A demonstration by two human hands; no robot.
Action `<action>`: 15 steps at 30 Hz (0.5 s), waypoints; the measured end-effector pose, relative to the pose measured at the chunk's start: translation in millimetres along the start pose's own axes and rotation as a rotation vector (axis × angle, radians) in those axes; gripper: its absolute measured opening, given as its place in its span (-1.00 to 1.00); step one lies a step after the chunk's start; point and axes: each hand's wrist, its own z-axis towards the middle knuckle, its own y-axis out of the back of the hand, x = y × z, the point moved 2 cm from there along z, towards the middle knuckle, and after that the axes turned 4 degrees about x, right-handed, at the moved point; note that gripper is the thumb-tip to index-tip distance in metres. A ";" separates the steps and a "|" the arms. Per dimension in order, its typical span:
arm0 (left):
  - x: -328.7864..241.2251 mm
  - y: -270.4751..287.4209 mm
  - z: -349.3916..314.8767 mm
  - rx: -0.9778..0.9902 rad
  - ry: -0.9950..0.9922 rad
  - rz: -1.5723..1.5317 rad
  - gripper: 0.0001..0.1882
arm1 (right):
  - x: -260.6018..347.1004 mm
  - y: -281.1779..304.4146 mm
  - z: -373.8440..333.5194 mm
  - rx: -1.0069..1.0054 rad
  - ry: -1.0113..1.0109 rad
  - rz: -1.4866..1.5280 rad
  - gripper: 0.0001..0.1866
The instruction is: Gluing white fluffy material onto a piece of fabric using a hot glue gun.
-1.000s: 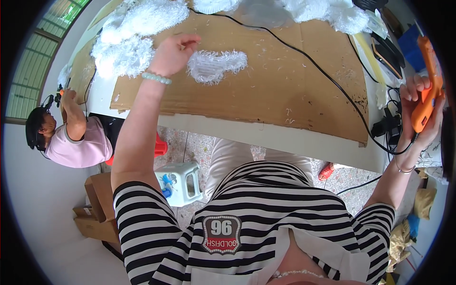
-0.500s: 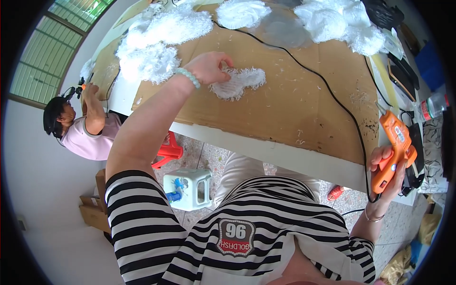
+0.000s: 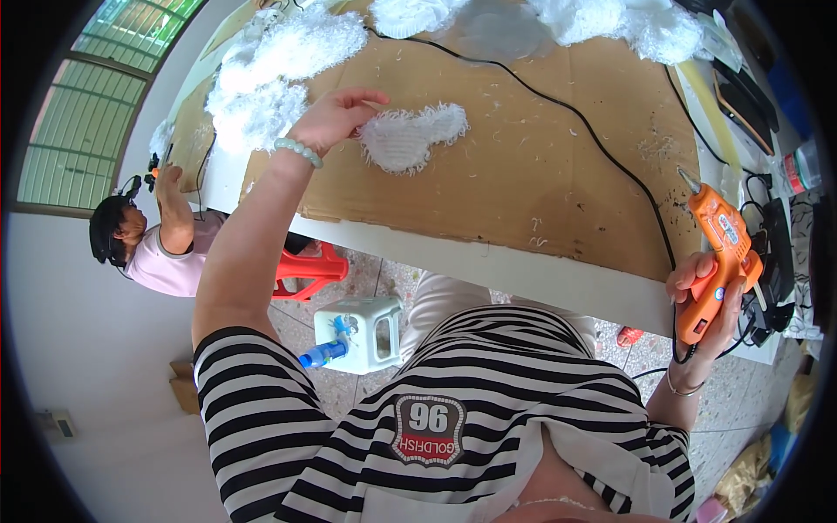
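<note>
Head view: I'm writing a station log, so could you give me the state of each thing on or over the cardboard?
Cardboard: flat, littered.
White fluffy piece: lying on it.
Left hand: at the piece's left edge, fingers partly bent; contact unclear.
Black cord: lying in a curve across the cardboard.
Orange glue gun: held; powered or not, cannot tell.
Right hand: closed around its handle.

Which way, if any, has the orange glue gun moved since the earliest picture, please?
Yes: the orange glue gun, in the right hand, has moved left, toward the right edge of the cardboard, and nearer the striped shirt.
</note>
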 end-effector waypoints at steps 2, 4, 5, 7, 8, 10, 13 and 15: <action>0.7 -3.0 -3.5 -0.013 -0.063 0.102 -0.73 | -1.3 0.9 1.1 0.018 -0.004 -0.005 -0.53; 0.1 -7.1 -5.9 -0.027 -0.127 0.205 -0.71 | -2.0 2.4 0.6 0.037 -0.007 -0.010 -0.54; 1.7 -7.7 -6.9 -0.049 -0.156 0.238 -0.69 | -2.9 1.9 1.1 0.033 -0.009 -0.013 -0.54; 5.9 -11.0 -10.3 -0.081 -0.182 0.270 -0.67 | -3.4 1.0 1.2 0.040 -0.012 -0.016 -0.54; 7.2 -13.4 -13.6 -0.099 -0.245 0.269 -0.67 | -4.0 1.3 0.9 0.024 -0.017 -0.018 -0.54; 11.7 -17.2 -21.4 -0.134 -0.303 0.269 -0.66 | -4.7 -1.8 0.2 -0.005 -0.019 0.002 -0.55; 16.9 -11.8 -29.6 -0.204 -0.407 0.148 -0.64 | -4.4 -4.4 1.0 0.004 -0.013 -0.032 -0.57; 19.3 12.3 -37.2 -0.420 -0.443 0.068 -0.60 | -5.4 -3.3 1.4 0.008 -0.018 -0.028 -0.57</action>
